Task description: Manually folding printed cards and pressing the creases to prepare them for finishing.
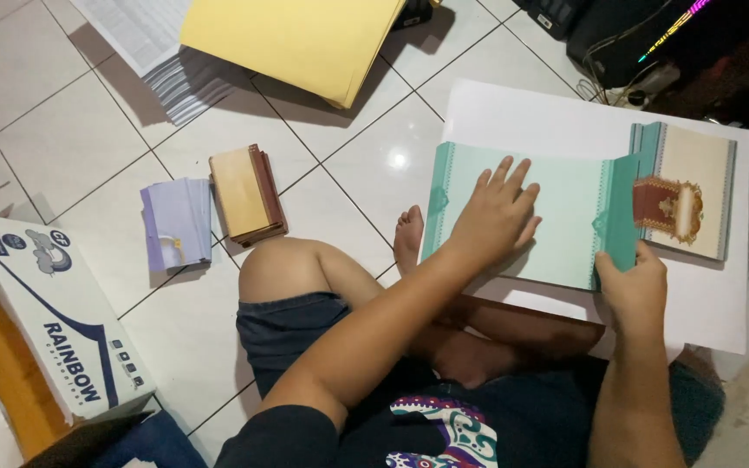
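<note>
The left hand [498, 212] lies flat with fingers [513, 178] spread wide on the open teal card [565, 225], which rests on a white sheet [565, 113] on the tiled floor [62, 130]; the right hand [633, 282] pinches the card's upright right flap [624, 208], thumb showing, its other fingers hidden behind the flap. Beside it lies a stack of cream cards [695, 186] with a red ornament, partly covered by that flap; further left sit a brown stack [247, 192], a lilac stack [177, 224], yellow sheets [296, 39] cut off at the top edge, and a cardboard box [54, 321] cut off at the left.
</note>
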